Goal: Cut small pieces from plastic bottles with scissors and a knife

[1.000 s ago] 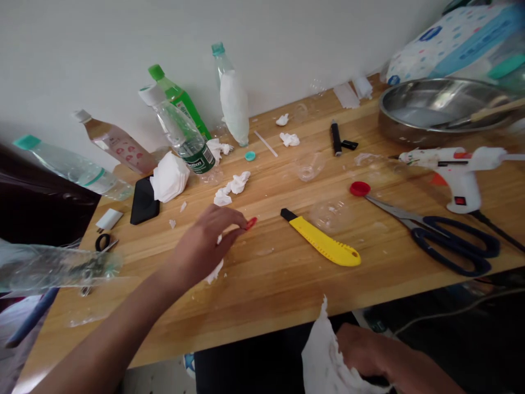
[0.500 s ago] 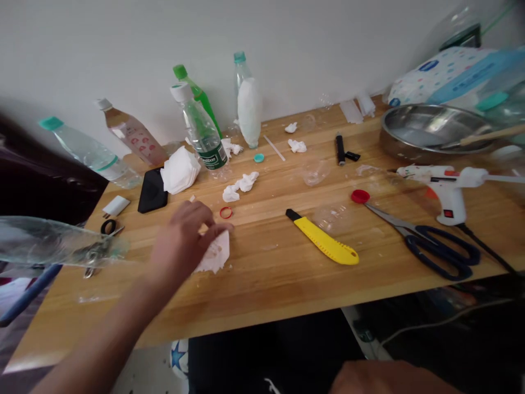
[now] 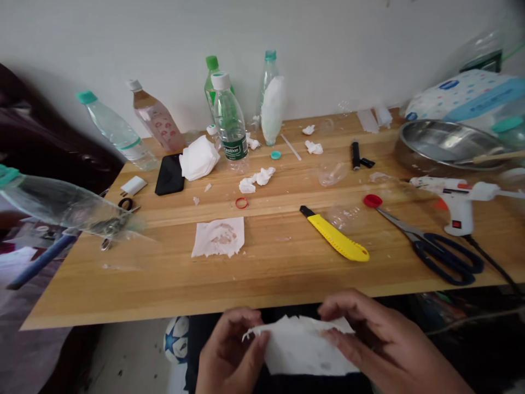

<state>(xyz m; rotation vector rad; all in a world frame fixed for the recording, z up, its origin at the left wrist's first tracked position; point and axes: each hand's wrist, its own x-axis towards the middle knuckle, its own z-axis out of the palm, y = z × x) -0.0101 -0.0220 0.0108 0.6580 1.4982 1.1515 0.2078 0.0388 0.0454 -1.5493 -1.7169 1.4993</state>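
Observation:
Below the table's front edge, a torn piece of white tissue [image 3: 305, 350] is stretched between my two hands. My left hand [image 3: 233, 350] pinches its left end between thumb and fingers. At the other end my right hand [image 3: 377, 339] is closed on the tissue, thumb in front. On the table just beyond lies another tissue piece [image 3: 219, 238], flat, stained brown and ragged along its near edge. A thin red ring [image 3: 241, 203] rests behind it, with crumpled tissue bits [image 3: 257, 179] a little farther back.
A yellow utility knife [image 3: 336, 238], scissors [image 3: 430, 241] and a white glue gun [image 3: 451, 197] lie to the right, before a steel bowl [image 3: 455, 139]. Several bottles stand along the wall, including a labelled clear one [image 3: 232, 126]. A cut bottle [image 3: 65, 205] and a phone [image 3: 169, 174] are left.
My left hand has left the stained tissue on the table and come down toward me. Both hands now hold a white tissue piece. The view has shifted left.

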